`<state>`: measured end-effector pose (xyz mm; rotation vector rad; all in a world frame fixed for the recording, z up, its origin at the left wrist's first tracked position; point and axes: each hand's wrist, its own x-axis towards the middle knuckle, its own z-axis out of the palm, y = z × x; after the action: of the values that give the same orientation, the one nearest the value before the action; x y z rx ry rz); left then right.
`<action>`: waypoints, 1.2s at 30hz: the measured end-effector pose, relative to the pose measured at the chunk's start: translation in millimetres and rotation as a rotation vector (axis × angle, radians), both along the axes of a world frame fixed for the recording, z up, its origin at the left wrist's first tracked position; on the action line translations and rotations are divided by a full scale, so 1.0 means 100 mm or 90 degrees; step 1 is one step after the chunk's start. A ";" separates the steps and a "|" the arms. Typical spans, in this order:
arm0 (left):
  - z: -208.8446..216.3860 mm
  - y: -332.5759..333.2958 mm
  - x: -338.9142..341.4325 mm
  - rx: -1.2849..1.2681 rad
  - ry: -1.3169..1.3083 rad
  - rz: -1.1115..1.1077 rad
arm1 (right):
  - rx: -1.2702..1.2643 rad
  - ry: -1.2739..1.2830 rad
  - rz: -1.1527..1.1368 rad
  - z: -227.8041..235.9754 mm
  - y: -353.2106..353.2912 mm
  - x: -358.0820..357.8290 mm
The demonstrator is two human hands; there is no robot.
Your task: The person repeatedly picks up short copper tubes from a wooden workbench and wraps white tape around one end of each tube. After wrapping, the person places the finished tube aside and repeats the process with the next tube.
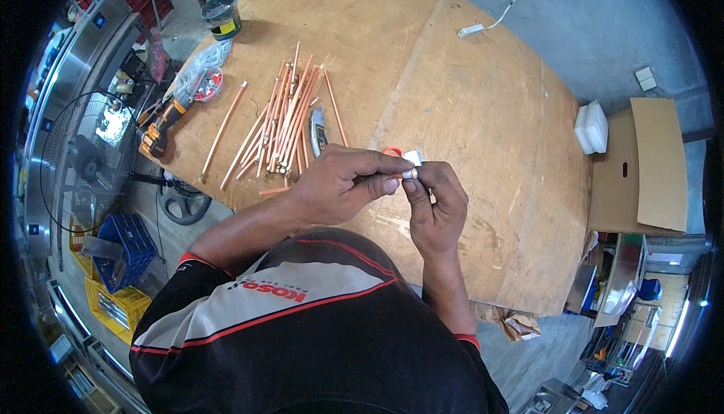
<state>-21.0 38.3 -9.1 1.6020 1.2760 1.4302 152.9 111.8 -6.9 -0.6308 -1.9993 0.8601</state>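
Hands (329, 184) (440, 207) pinch white piece (409, 174) | table (498, 142) broad rightward | rods (286, 120) near left edge

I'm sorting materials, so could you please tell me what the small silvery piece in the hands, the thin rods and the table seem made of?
Small silvery piece: perhaps metal, going by its bright shine, though too small to be sure.
Rods: probably copper, with a dull sheen and reddish-orange colour.
Table: likely wood or plywood, its matt, scuffed tan top showing faint grain.
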 end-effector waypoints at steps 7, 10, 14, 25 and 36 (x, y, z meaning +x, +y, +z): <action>0.02 0.05 0.06 0.061 0.102 0.059 | 0.018 -0.033 -0.063 0.00 -0.01 -0.02; -0.01 0.07 0.14 0.033 0.119 0.099 | 0.069 -0.061 -0.092 -0.03 0.04 -0.01; -0.19 0.01 0.09 -0.079 0.091 0.138 | 0.115 -0.102 -0.088 -0.10 0.01 -0.04; -0.19 -0.33 0.96 -0.046 0.128 -0.042 | 0.092 -0.068 -0.262 -0.41 -0.75 0.99; -0.48 -1.28 3.08 -0.224 0.048 -0.302 | -0.085 -0.097 -0.476 -0.70 -2.37 3.15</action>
<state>286.6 -89.7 -56.6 1.5856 1.0247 0.8129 468.2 -125.4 -76.6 -1.4342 -1.6297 0.4885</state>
